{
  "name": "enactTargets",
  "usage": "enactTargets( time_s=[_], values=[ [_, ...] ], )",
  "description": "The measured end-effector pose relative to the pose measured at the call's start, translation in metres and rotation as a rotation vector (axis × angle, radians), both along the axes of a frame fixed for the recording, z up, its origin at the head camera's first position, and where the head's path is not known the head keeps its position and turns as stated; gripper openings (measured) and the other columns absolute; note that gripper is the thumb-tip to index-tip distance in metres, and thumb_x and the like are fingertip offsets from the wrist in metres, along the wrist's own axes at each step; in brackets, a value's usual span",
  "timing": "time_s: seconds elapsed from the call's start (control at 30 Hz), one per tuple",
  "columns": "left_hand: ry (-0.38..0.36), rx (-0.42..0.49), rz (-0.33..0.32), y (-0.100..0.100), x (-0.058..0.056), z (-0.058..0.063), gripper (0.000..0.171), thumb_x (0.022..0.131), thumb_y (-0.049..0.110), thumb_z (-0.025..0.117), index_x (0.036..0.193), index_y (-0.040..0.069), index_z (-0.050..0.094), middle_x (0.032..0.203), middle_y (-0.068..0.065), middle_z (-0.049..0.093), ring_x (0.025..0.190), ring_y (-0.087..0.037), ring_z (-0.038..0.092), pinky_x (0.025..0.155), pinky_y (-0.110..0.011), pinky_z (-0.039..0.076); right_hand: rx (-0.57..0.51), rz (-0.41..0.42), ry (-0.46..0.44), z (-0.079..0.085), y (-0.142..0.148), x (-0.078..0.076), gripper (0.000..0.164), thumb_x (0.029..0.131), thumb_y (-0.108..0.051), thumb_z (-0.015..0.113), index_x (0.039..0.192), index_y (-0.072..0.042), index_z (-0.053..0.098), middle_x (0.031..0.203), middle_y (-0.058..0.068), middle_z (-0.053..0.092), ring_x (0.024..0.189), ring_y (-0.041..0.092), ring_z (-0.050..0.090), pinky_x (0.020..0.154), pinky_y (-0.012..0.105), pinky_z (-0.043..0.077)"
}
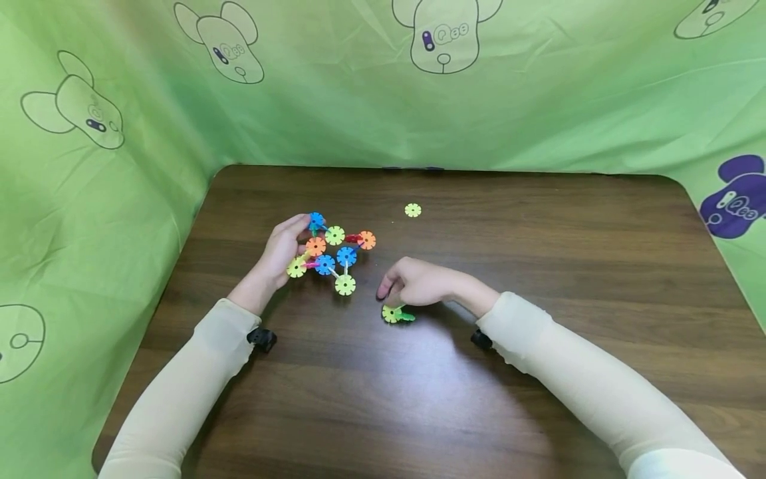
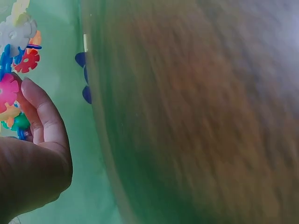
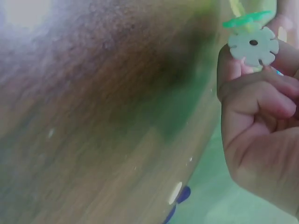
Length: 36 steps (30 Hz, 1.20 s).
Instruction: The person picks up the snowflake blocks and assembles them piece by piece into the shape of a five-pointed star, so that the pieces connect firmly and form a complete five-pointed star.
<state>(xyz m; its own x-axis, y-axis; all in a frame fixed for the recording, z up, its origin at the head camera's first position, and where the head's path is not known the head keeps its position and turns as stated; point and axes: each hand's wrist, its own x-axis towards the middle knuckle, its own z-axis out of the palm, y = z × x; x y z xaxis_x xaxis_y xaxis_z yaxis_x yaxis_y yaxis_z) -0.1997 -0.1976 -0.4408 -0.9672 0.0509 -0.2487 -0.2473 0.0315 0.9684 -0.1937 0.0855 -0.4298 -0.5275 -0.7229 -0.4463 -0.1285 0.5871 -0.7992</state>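
My left hand (image 1: pixel 281 251) holds a linked ring of notched plastic snowflake discs (image 1: pixel 316 246) at its left side, over the left half of the table. Blue, orange, yellow-green, red, pink and white discs slot into one another there. In the left wrist view, the fingers curl beside a pink disc (image 2: pixel 8 92) and a green disc (image 2: pixel 21 122). To the right, my right hand (image 1: pixel 421 283) pinches a small joined piece of snowflake discs (image 1: pixel 391 314). The right wrist view shows its pale disc (image 3: pixel 264 49) at the fingertips, with a green disc (image 3: pixel 250 18) slotted across it.
A single yellow-green snowflake disc (image 1: pixel 413 210) lies on the brown wooden table (image 1: pixel 538 233), beyond both hands. Green cloth (image 1: pixel 359 120) with printed cartoon heads hangs behind the table's far edge and along its left side. Dark wrist cameras (image 1: pixel 262 339) sit at both cuffs.
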Motion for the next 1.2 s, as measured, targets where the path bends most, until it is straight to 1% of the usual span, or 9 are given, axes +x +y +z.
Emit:
enactTargets(
  time_s=[0.27,0.33,0.37,0.43,0.53,0.6,0.7,0.93,1.2],
  values=[
    [0.018,0.020,-0.034,0.019,-0.001,0.001,0.044,0.112,0.026,0.042,0.136,-0.006,0.061,0.101,-0.002,0.062,0.077,-0.012,0.050,0.065,-0.021,0.042,-0.102,0.010,0.020,0.015,0.030,-0.002,0.029,0.107,-0.008,0.053,0.127,0.006,0.069,0.124,0.014,0.071,0.115,0.023,0.063,0.104,0.044,0.049],
    [0.012,0.033,-0.034,0.026,0.000,0.002,0.043,0.112,0.026,0.043,0.136,-0.005,0.060,0.100,-0.002,0.060,0.071,-0.011,0.048,0.063,-0.021,0.043,-0.125,-0.059,0.026,0.020,0.038,-0.003,0.030,0.108,-0.009,0.051,0.129,0.005,0.068,0.127,0.013,0.070,0.118,0.020,0.062,0.107,0.046,0.047],
    [0.011,0.037,-0.036,0.030,-0.001,0.001,0.042,0.112,0.026,0.043,0.136,-0.005,0.060,0.101,-0.002,0.060,0.071,-0.010,0.048,0.062,-0.020,0.043,-0.138,-0.111,0.023,0.022,0.042,-0.003,0.030,0.108,-0.008,0.051,0.130,0.005,0.068,0.118,0.012,0.072,0.107,0.018,0.065,0.103,0.046,0.050],
    [0.003,0.047,-0.038,0.037,0.000,0.002,0.042,0.112,0.026,0.044,0.137,-0.004,0.060,0.101,-0.002,0.058,0.068,-0.010,0.047,0.062,-0.020,0.043,-0.175,-0.243,0.004,0.026,0.048,-0.004,0.031,0.108,-0.009,0.050,0.132,0.004,0.066,0.098,0.008,0.070,0.082,0.011,0.061,0.085,0.036,0.055],
    [0.002,0.074,-0.046,0.051,-0.001,0.003,0.042,0.112,0.026,0.044,0.137,-0.004,0.060,0.101,-0.003,0.059,0.071,-0.011,0.049,0.062,-0.021,0.043,-0.270,-0.461,-0.034,0.030,0.053,-0.006,0.033,0.109,-0.008,0.048,0.139,0.003,0.059,0.076,0.002,0.051,0.058,0.006,0.040,0.057,0.023,0.042],
    [0.002,0.089,-0.047,0.060,-0.001,0.004,0.041,0.112,0.025,0.044,0.135,-0.004,0.061,0.100,-0.004,0.059,0.070,-0.012,0.049,0.062,-0.021,0.043,-0.338,-0.575,-0.041,0.032,0.054,-0.006,0.037,0.110,-0.008,0.044,0.145,0.000,0.053,0.076,0.002,0.045,0.056,0.008,0.036,0.050,0.021,0.032],
    [-0.002,0.095,-0.068,0.075,0.000,0.005,0.041,0.111,0.025,0.045,0.136,-0.003,0.061,0.102,-0.003,0.060,0.074,-0.012,0.051,0.065,-0.023,0.045,-0.424,-0.688,-0.031,0.033,0.054,-0.005,0.043,0.110,-0.004,0.039,0.153,-0.006,0.044,0.080,0.005,0.043,0.062,0.010,0.040,0.051,0.020,0.033],
    [-0.005,0.120,-0.091,0.099,0.002,0.007,0.036,0.111,0.024,0.045,0.128,-0.002,0.064,0.094,-0.002,0.059,0.065,-0.011,0.047,0.064,-0.024,0.043,-0.538,-0.831,0.020,0.034,0.049,-0.003,0.046,0.108,0.000,0.035,0.152,-0.005,0.047,0.078,0.006,0.047,0.063,0.010,0.048,0.053,0.021,0.043],
    [0.005,0.165,-0.078,0.109,0.003,0.007,0.038,0.112,0.023,0.044,0.130,-0.004,0.064,0.093,-0.001,0.063,0.070,-0.010,0.055,0.062,-0.023,0.048,-0.506,-0.854,0.050,0.033,0.047,0.003,0.042,0.109,-0.001,0.036,0.147,-0.002,0.052,0.086,0.012,0.051,0.067,0.011,0.054,0.056,0.021,0.049]
  ],
)
